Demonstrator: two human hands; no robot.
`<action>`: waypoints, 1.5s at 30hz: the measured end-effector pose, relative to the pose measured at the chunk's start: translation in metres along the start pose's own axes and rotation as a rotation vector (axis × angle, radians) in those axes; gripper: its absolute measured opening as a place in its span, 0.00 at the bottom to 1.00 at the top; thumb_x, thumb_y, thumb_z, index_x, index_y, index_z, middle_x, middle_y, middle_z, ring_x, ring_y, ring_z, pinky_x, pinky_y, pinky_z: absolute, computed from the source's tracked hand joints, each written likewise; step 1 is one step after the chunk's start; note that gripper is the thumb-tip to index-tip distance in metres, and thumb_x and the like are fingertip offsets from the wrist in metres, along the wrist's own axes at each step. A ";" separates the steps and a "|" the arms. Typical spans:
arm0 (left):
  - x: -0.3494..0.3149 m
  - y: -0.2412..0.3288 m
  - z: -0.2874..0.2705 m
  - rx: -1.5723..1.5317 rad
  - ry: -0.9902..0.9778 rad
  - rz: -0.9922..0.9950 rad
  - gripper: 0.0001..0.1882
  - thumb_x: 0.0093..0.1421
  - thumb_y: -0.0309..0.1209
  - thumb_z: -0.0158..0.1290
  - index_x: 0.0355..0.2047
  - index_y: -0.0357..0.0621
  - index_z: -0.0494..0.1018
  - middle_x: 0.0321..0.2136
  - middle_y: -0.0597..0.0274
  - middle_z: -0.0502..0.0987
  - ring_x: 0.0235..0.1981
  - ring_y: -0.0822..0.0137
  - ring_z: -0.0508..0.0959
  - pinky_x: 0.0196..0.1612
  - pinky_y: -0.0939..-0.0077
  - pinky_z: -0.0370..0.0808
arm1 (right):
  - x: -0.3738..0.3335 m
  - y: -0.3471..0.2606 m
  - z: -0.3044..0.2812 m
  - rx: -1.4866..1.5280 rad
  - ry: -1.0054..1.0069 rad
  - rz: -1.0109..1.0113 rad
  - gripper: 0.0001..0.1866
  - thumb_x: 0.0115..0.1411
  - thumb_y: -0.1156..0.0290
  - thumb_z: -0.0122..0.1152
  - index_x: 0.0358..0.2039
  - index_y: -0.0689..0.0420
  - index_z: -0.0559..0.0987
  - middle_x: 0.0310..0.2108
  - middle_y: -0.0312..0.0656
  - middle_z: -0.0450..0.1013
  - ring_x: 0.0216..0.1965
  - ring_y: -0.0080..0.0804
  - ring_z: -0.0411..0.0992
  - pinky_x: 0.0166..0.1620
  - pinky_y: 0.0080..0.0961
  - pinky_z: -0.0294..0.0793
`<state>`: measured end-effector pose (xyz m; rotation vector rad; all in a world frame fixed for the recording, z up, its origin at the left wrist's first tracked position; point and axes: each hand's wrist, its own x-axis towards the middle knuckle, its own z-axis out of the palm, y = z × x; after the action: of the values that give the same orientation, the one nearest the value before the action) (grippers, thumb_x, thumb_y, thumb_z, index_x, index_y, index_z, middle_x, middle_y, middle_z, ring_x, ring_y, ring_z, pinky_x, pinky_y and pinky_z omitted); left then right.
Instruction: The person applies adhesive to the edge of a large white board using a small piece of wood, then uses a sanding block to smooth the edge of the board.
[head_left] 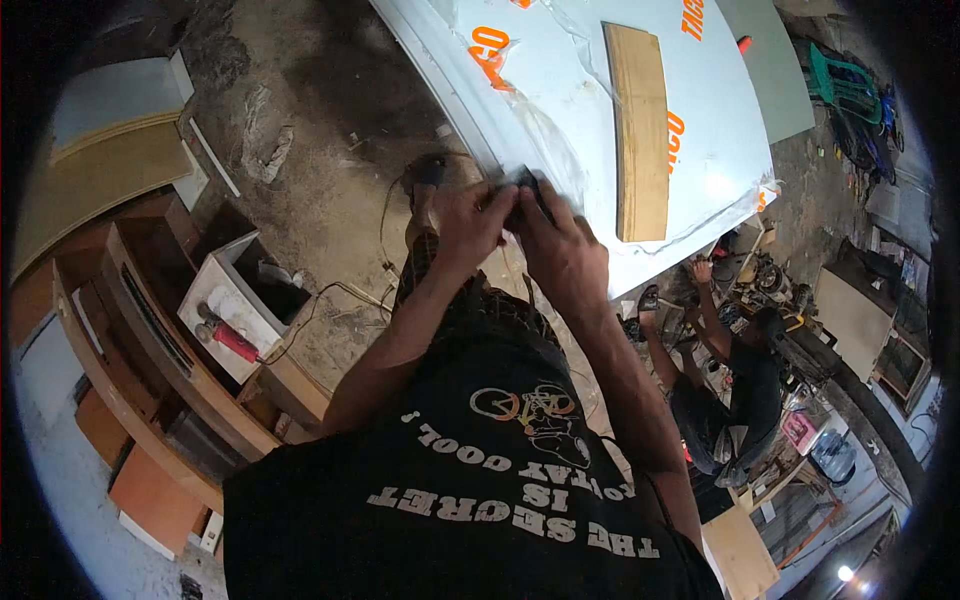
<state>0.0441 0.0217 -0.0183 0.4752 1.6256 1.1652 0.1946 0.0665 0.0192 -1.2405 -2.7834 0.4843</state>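
My left hand [463, 222] and my right hand [566, 248] meet at the near left edge of a large white panel [560, 60], blurred a little by motion. The fingers of both are closed around a small dark thing [526, 184] at that edge, mostly hidden by them; its kind does not show. Loose, wrinkled clear film [540, 130] runs along the panel's edge beside my fingers. A flat wooden board [640, 150] lies on the panel, right of my right hand, not touched by it.
Left stand wooden cabinet frames [150, 350] and a white box [225, 300] bearing a red-handled power tool [235, 342], its cord trailing over the floor. At right another person [735, 390] sits low near machine parts [770, 285]. A green plastic chair [843, 85] stands far right.
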 end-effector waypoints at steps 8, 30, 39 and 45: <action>0.012 -0.007 -0.003 -0.097 -0.074 -0.045 0.16 0.69 0.40 0.58 0.38 0.36 0.81 0.25 0.64 0.80 0.23 0.76 0.78 0.23 0.75 0.77 | 0.005 0.003 0.001 0.034 0.062 -0.017 0.32 0.55 0.67 0.68 0.63 0.47 0.75 0.66 0.39 0.68 0.42 0.45 0.81 0.37 0.35 0.86; 0.020 -0.014 -0.005 0.051 -0.033 0.117 0.22 0.68 0.46 0.57 0.37 0.34 0.81 0.26 0.60 0.81 0.23 0.71 0.80 0.25 0.70 0.76 | 0.008 0.002 0.014 0.047 0.129 -0.002 0.34 0.55 0.69 0.66 0.65 0.46 0.72 0.64 0.39 0.69 0.43 0.45 0.80 0.40 0.37 0.85; 0.022 -0.017 -0.008 0.195 -0.013 0.120 0.21 0.69 0.42 0.56 0.39 0.31 0.81 0.26 0.58 0.81 0.27 0.71 0.80 0.31 0.70 0.77 | 0.011 -0.001 0.015 0.064 0.063 0.026 0.32 0.59 0.65 0.66 0.65 0.46 0.72 0.65 0.41 0.68 0.50 0.48 0.78 0.46 0.40 0.85; 0.043 0.007 -0.022 0.088 0.076 0.153 0.23 0.67 0.46 0.58 0.38 0.32 0.81 0.23 0.61 0.80 0.28 0.70 0.81 0.34 0.68 0.78 | 0.049 -0.014 0.009 0.070 0.062 0.028 0.28 0.61 0.68 0.63 0.64 0.45 0.74 0.65 0.41 0.69 0.48 0.48 0.79 0.44 0.40 0.86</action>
<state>0.0061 0.0472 -0.0344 0.6271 1.7356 1.2407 0.1500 0.0909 0.0118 -1.2584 -2.6778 0.5313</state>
